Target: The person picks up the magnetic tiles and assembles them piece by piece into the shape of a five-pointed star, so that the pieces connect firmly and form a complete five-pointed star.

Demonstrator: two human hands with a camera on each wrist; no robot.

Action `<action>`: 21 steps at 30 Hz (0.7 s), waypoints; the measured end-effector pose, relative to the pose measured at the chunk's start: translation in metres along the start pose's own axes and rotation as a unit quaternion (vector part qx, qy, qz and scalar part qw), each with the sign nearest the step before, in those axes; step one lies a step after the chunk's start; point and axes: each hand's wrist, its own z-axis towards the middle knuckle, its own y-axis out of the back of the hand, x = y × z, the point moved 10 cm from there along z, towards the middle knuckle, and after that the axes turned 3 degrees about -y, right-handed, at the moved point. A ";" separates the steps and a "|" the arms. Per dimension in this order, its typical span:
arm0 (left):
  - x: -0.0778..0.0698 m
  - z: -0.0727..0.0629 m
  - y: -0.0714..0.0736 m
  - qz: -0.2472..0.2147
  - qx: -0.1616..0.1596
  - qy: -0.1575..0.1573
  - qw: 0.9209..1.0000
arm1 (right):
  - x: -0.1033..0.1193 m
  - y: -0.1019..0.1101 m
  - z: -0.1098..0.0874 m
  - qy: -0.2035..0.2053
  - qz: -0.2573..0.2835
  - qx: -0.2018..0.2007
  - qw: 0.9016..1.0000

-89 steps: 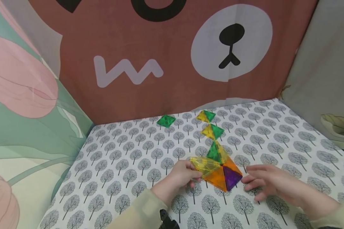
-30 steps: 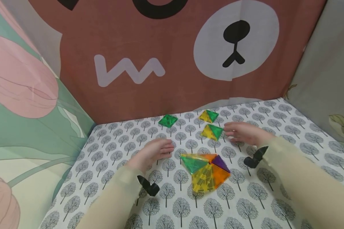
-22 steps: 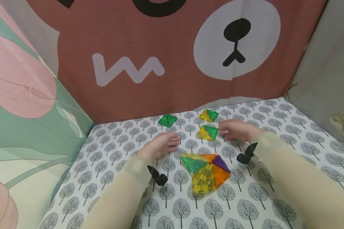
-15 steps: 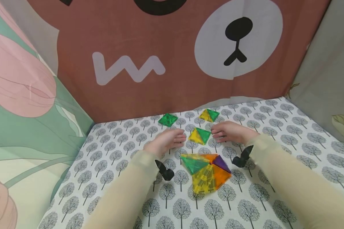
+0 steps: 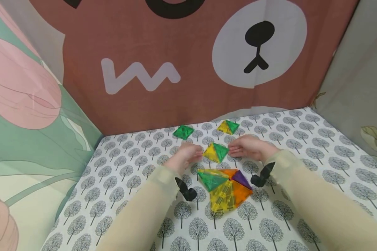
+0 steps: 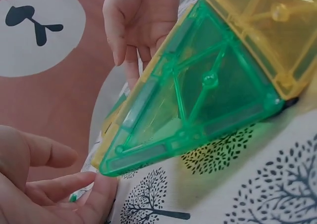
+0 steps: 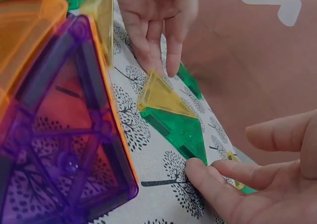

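Between my two hands sits a small pyramid of yellow and green magnetic tiles (image 5: 216, 152). My left hand (image 5: 188, 155) is at its left corner, fingers extended, and in the right wrist view its fingertips seem to touch the yellow tile (image 7: 166, 95). At the opposite corner, the fingertips of my right hand (image 5: 249, 147) touch the green tile (image 7: 178, 130), also without curling round it. Just nearer to me stands a larger magnetic-tile shape (image 5: 226, 190) in green, yellow, orange and purple; neither hand touches it.
A green tile piece (image 5: 183, 132) and another yellow-and-green pyramid (image 5: 228, 127) lie farther back, near the brown bear-print backdrop (image 5: 188, 101). The tree-print cloth (image 5: 128, 209) covers the surface. Fabric walls stand at left and right.
Both hands left the large shape, which now sits turned and apart from the smaller pyramid. The smaller pyramid has slid left and nearer, while my hands have closed in from both sides.
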 end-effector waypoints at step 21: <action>0.008 0.001 0.000 0.022 0.003 -0.003 1.000 | -0.012 -0.006 0.005 -0.014 0.039 -0.039 0.998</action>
